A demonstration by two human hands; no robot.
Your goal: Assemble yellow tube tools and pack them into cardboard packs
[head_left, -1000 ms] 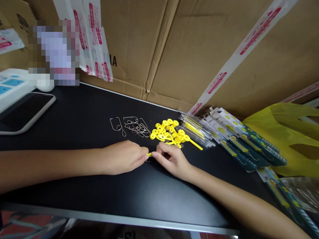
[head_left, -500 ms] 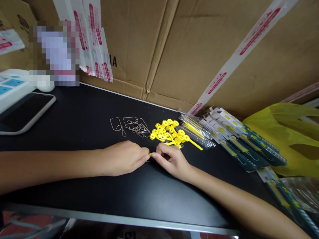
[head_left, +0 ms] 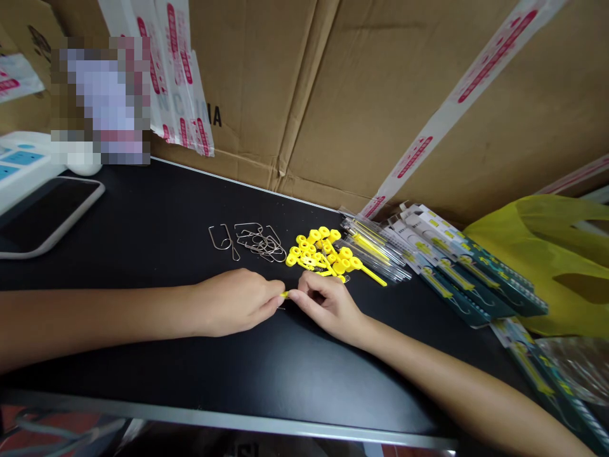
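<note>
My left hand [head_left: 233, 301] and my right hand [head_left: 328, 304] meet fingertip to fingertip low over the black table [head_left: 157, 209]. Both pinch a small yellow plastic piece [head_left: 285, 294] between them; a thin wire end shows just under it. Most of the piece is hidden by the fingers. Just behind the hands lies a pile of yellow plastic pieces [head_left: 323, 254]. Left of that pile sits a tangle of bent metal wire hooks [head_left: 254, 241].
Clear sleeves and packed green-backed cards [head_left: 451, 266] fan out to the right, beside a yellow plastic bag [head_left: 556, 266]. A phone [head_left: 47, 212] and a white device lie at the far left. Taped cardboard boxes [head_left: 361, 95] wall off the back.
The hands stay pinched together on the yellow piece, with only slight finger shifts. The view has drifted a little.
</note>
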